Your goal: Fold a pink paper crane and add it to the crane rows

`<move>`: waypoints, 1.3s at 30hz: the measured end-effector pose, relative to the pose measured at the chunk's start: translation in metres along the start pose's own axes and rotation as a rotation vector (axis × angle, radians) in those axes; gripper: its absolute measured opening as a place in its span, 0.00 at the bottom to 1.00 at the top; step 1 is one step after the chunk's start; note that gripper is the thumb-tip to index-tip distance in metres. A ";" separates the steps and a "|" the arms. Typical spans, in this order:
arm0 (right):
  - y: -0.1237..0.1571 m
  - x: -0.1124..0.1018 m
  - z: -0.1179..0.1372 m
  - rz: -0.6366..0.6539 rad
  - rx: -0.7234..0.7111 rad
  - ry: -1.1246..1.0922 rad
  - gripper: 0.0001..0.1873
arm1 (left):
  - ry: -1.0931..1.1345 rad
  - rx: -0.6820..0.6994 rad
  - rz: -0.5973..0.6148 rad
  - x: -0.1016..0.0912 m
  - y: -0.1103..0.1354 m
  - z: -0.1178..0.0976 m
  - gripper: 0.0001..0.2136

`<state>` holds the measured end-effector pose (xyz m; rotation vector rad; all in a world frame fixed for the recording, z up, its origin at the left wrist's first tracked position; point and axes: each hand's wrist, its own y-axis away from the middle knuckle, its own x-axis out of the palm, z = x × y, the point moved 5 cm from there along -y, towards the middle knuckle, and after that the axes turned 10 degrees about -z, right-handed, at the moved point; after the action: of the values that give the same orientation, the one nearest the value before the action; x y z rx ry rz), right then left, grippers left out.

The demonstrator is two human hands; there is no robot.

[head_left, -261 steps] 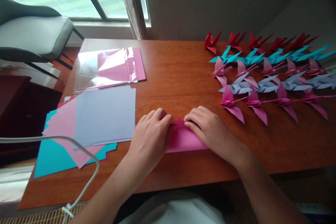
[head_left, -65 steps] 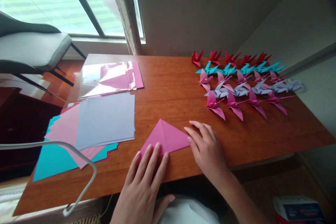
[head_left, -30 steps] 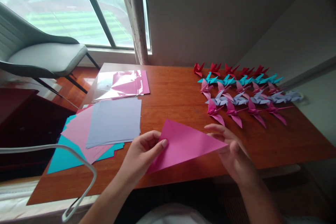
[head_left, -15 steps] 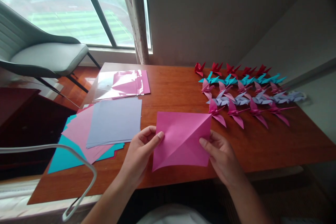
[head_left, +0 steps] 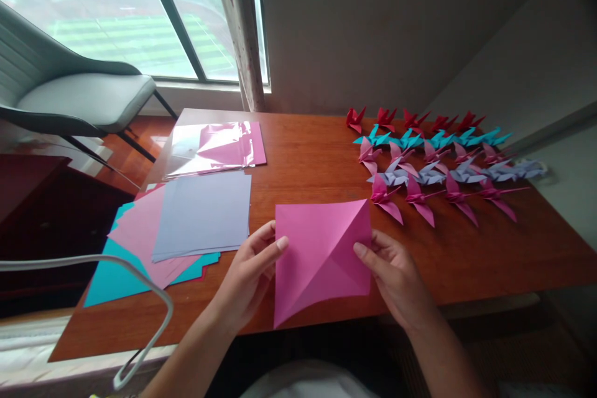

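Note:
A square sheet of bright pink origami paper (head_left: 317, 255) is held up over the table's near edge, with one diagonal crease from its lower left to its upper right corner. My left hand (head_left: 255, 267) pinches its left side, thumb in front and fingers behind. On the opposite side, my right hand (head_left: 389, 270) grips the paper the same way. Folded paper cranes stand in rows to the right: red (head_left: 386, 119), turquoise (head_left: 408, 138), light pink (head_left: 401, 157), pale lavender (head_left: 429, 175) and magenta (head_left: 420, 199).
Left on the wooden table (head_left: 303, 168) lie fanned lavender sheets (head_left: 203, 214), light pink sheets (head_left: 140, 224) and turquoise sheets (head_left: 109, 280). Behind them is a clear packet of pink paper (head_left: 219, 146). A white bent tube (head_left: 149, 283) crosses the lower left. A chair (head_left: 88, 99) stands by the window.
The pink paper has tilted a little and its lower left corner hangs lower, so the diagonal crease shows more sharply. Both hands keep their hold on its sides.

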<state>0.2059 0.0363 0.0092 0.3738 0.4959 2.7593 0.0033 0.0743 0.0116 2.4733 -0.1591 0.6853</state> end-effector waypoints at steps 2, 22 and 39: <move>0.000 0.001 -0.002 0.020 0.020 0.001 0.17 | -0.009 -0.048 0.045 0.002 0.001 0.004 0.14; 0.036 0.021 0.038 -0.195 -1.129 0.910 0.32 | -0.057 0.087 -0.187 0.007 -0.004 0.010 0.16; 0.030 0.044 0.035 0.067 -0.887 0.831 0.21 | -0.163 0.261 -0.106 0.023 0.007 -0.007 0.10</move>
<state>0.1686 0.0348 0.0612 -0.9802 -0.6047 2.7404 0.0182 0.0727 0.0319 2.7650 0.0014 0.4843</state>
